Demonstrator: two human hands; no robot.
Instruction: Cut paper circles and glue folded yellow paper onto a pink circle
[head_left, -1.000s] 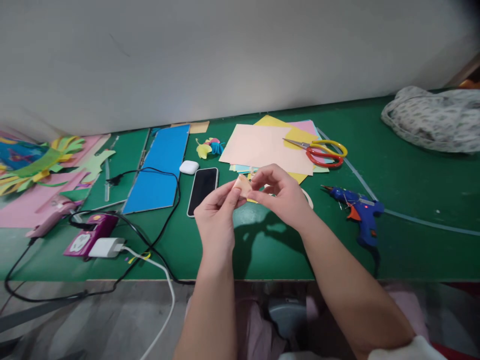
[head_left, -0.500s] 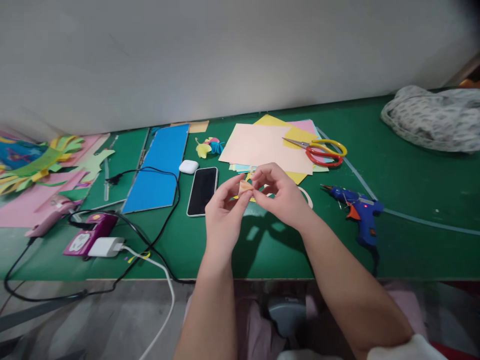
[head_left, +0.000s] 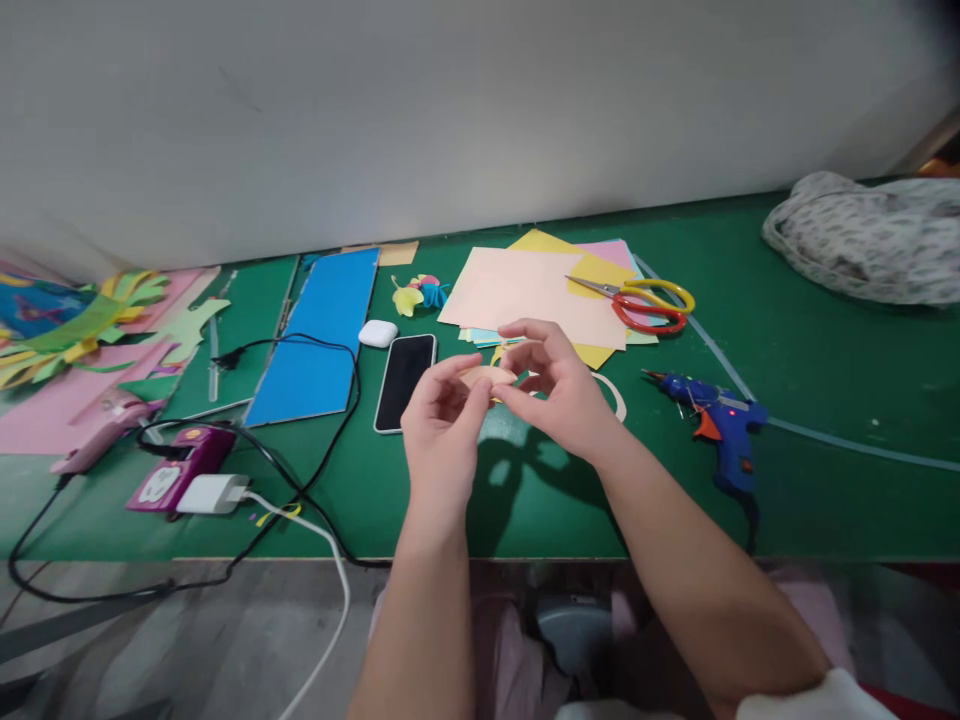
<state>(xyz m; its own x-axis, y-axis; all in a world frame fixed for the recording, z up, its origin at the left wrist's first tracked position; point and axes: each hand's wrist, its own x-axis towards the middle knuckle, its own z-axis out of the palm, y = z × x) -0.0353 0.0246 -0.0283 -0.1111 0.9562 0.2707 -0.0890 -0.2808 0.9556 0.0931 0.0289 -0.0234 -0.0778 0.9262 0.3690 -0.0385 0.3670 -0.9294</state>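
Between my two hands is a small peach-coloured paper piece point(head_left: 487, 376), pointed at its right end. My left hand point(head_left: 446, 410) pinches it with the thumb in front, its other fingers curled behind. The right thumb and fingertips of my right hand point(head_left: 555, 390) pinch the pointed end. Just behind my hands, a bit of yellow paper and a pale paper ring point(head_left: 613, 395) show in part. Beyond lies a stack of coloured paper point(head_left: 517, 285), peach sheet on top, with scissors point(head_left: 637, 300) with yellow and red handles resting on it.
A blue glue gun point(head_left: 716, 410) with a red light lies at right. To the left are a phone point(head_left: 405, 385), a white earphone case point(head_left: 377, 333), a blue board point(head_left: 322, 330), tangled cables and a white charger point(head_left: 214, 494). Small paper shapes point(head_left: 416, 295) and a patterned cloth point(head_left: 862, 235) lie farther back.
The peach paper has turned from a folded, cone-like shape to a flatter, wider piece. My left hand has shifted slightly left and down; the things on the table have stayed put.
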